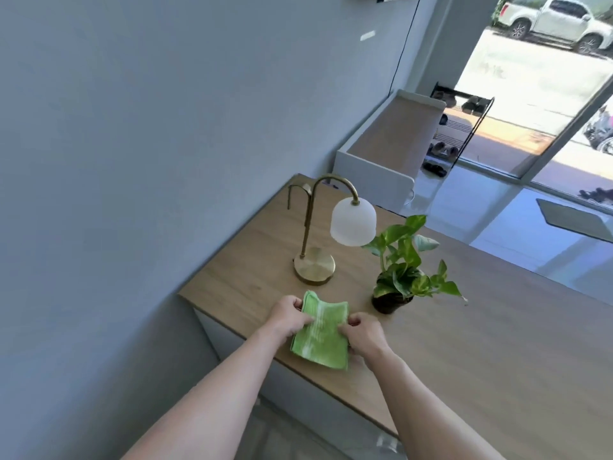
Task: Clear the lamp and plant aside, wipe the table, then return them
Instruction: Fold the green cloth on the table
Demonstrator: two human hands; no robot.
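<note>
A folded green cloth (320, 333) lies at the near edge of the wooden desk (481, 343), with the left hand (289, 316) pinching its left side and the right hand (363, 333) pinching its right side. Just beyond the cloth stands the brass lamp (316, 247). The potted plant (403, 273) stands to the cloth's right, apart from it.

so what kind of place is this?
Probably a home entryway or a small shopfront, by a glass front. A black metal shoe rack stands by the glass, a white pickup truck is parked outside, and a brass arched table lamp stands on the wood-topped table.
</note>
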